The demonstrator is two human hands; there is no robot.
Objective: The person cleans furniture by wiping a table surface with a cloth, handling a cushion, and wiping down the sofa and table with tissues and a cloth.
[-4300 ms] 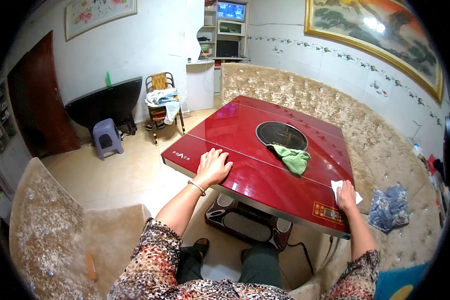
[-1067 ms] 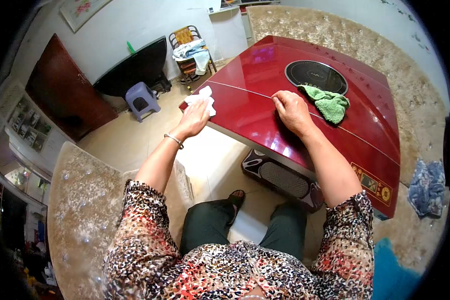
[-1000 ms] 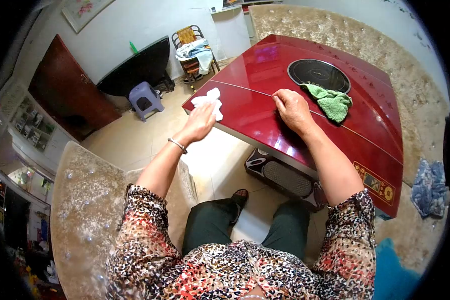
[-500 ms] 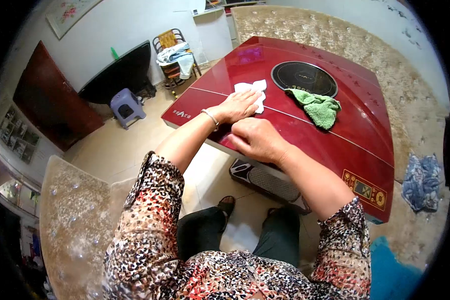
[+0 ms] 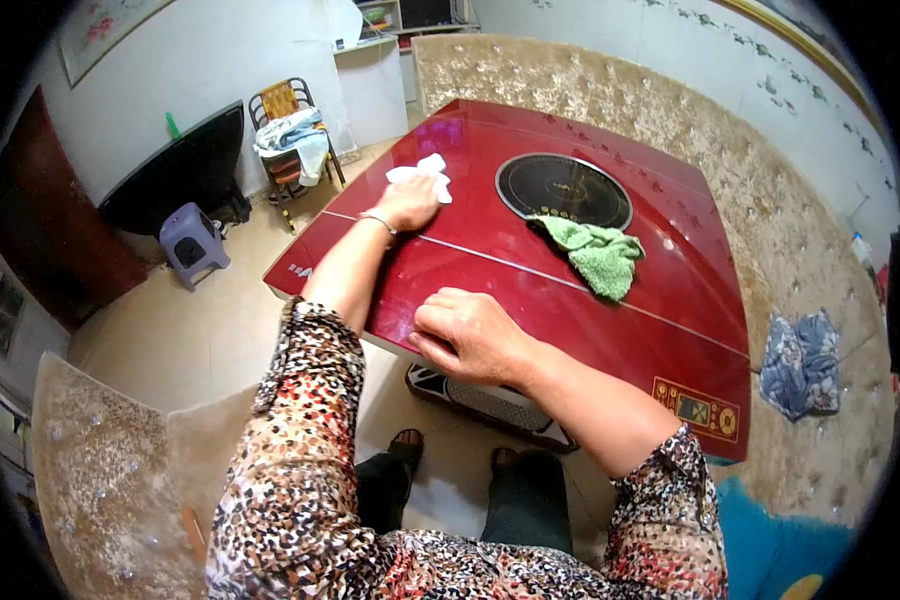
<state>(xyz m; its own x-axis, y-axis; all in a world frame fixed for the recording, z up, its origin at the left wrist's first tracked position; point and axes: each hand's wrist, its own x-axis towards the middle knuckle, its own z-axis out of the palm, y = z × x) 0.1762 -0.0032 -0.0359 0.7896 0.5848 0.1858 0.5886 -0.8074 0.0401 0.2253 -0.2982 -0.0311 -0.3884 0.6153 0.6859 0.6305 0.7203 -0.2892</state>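
My left hand (image 5: 410, 203) presses a crumpled white tissue (image 5: 431, 166) against the glossy red tabletop (image 5: 370, 292), toward its far left side. Parts of the tissue stick out past the fingers. A bracelet circles the left wrist. Curled into a loose fist, my right hand (image 5: 473, 335) rests at the near edge of the table, and nothing shows in it. A bunched green cloth (image 5: 603, 262) lies right of my hands, overlapping the front rim of a round black hotplate (image 5: 565, 190) set in the table.
A gold control panel (image 5: 695, 408) sits at the table's right corner. A tufted beige sofa (image 5: 660, 125) curves behind the table. At the left stand a purple stool (image 5: 192, 245) and a chair (image 5: 292, 140) with clothes. A foot-level grey unit (image 5: 480, 398) is under the table.
My left hand has slid the tissue farther away across the tabletop, apart from my right hand. My right hand stays fisted near the table's edge. The camera view has shifted.
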